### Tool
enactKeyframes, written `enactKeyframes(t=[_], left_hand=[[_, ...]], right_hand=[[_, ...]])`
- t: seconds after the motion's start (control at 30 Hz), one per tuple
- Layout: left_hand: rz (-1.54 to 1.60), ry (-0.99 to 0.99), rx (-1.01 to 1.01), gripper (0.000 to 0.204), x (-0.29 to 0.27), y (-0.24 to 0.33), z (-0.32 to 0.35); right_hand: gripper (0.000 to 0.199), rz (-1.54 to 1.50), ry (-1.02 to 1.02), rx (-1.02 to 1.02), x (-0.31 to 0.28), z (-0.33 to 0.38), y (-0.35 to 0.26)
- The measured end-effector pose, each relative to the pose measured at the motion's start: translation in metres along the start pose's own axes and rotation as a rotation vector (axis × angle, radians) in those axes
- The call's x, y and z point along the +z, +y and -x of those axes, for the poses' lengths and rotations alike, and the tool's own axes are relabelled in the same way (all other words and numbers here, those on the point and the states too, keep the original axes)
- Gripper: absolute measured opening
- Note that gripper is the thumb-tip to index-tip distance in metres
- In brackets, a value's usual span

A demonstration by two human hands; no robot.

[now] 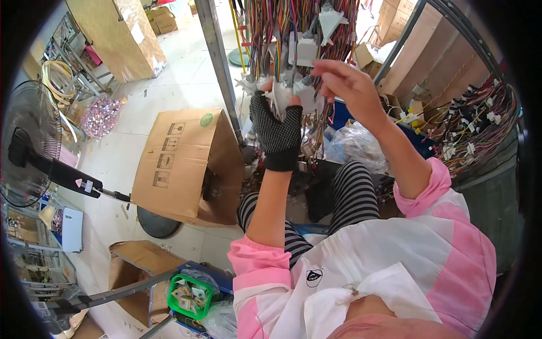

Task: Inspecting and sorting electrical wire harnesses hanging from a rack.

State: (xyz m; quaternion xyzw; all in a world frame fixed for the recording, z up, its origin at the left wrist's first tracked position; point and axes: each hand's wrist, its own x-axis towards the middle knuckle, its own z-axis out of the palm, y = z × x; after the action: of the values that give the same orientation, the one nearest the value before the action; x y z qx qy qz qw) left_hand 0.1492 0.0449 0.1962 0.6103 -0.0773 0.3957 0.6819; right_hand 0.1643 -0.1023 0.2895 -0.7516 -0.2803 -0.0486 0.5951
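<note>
My left hand [275,129], in a black fingerless glove with pale dots, reaches up to a thick hanging bundle of coloured wires [265,34]. Its thumb and fingers close around a white, pointed piece [280,97] on the bundle; whether this is plastic or wrapping I cannot tell. Bare and raised, my right hand [351,87] is just right of the bundle, fingers stretched out and apart, with nothing visible in them. Above the hands, a white block [305,51] and a white star-shaped piece [330,25] sit among the wires.
A large cardboard box [175,161] stands on the floor at left, near a black fan [34,147]. More wires with connectors [480,124] hang at right. A green basket [190,296] of small parts is at lower left. Clear plastic bags [358,144] lie beyond my knees.
</note>
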Motion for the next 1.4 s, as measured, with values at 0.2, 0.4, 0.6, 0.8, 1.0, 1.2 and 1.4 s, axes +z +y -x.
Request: enactKeyframes(t=[0.2, 0.4, 0.6, 0.8, 1.0, 1.2, 1.4], left_hand=[[-0.038, -0.076, -0.068, 0.047, -0.005, 0.036, 0.007], [0.564, -0.111, -0.499, 0.039, -0.011, 0.054, 0.004], [0.920, -0.242, -0.853, 0.035, -0.022, 0.048, -0.001], [-0.151, -0.014, 0.021, 0.039, -0.012, 0.042, 0.002], [-1.027, -0.020, 0.858, 0.038, -0.016, 0.051, -0.004], [-0.850, 0.130, 0.614, 0.031, -0.013, 0.027, -0.001], [-0.725, -0.033, 0.536, 0.026, 0.013, 0.046, -0.028]], right_hand=[[0.028, -0.168, -0.169, 0.069, 0.012, -0.027, -0.011], [0.025, -0.515, -0.183, 0.179, 0.021, -0.033, -0.008], [0.024, -0.631, -0.286, 0.219, 0.014, -0.040, 0.006], [0.024, -0.481, -0.073, 0.225, 0.023, -0.032, 0.003], [0.026, -0.272, 0.165, 0.201, 0.041, -0.026, 0.000], [0.028, -0.170, 0.093, 0.289, 0.043, -0.016, -0.005], [0.015, -0.125, 0.309, -0.044, 0.005, -0.003, 0.003]])
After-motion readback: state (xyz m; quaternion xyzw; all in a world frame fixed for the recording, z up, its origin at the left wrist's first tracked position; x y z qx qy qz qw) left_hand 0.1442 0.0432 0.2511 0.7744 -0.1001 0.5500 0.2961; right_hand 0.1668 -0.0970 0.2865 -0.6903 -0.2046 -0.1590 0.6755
